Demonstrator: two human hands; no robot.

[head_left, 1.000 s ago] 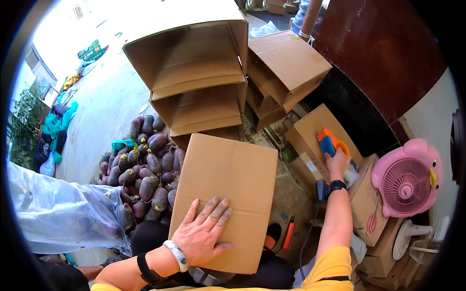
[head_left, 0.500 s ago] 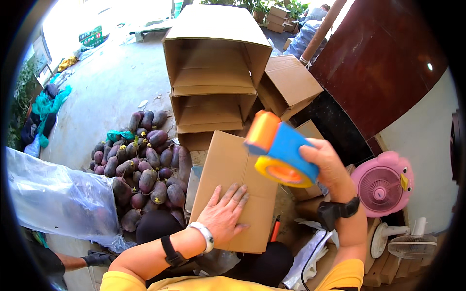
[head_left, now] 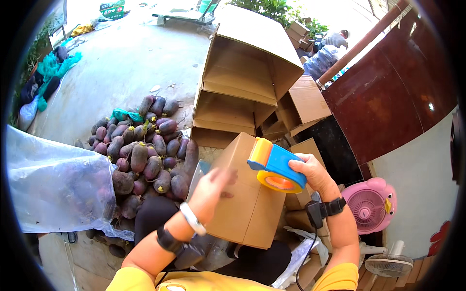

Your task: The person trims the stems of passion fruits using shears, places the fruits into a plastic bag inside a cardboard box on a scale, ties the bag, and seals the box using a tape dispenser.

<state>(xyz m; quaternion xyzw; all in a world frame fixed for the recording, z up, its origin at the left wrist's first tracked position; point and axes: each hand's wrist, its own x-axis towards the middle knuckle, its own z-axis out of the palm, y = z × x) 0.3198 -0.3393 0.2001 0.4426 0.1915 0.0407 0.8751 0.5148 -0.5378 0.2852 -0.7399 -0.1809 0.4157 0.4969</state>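
In front of me a closed brown cardboard box (head_left: 255,206) stands near my lap, its top and one side showing. My right hand (head_left: 318,174) grips a blue and orange tape dispenser (head_left: 285,164) fitted with a yellow-rimmed roll of tape. The dispenser is over the box's far right part; whether it touches the cardboard I cannot tell. My left hand (head_left: 209,190), wearing a pale bracelet, is at the box's left side. Motion blurs its fingers, which look stretched out with nothing in them.
Dark purple root vegetables (head_left: 138,157) are heaped at left, beside a clear plastic sheet (head_left: 58,182). Open cardboard boxes (head_left: 238,72) are stacked ahead. A pink fan (head_left: 364,213) and a white fan (head_left: 388,266) stand at right. Another person (head_left: 335,40) is far off.
My left hand has lifted off the box's top and moved to its left side. The box sits at a different angle. The tape dispenser has come lower, nearer the box. The whole view has shifted.
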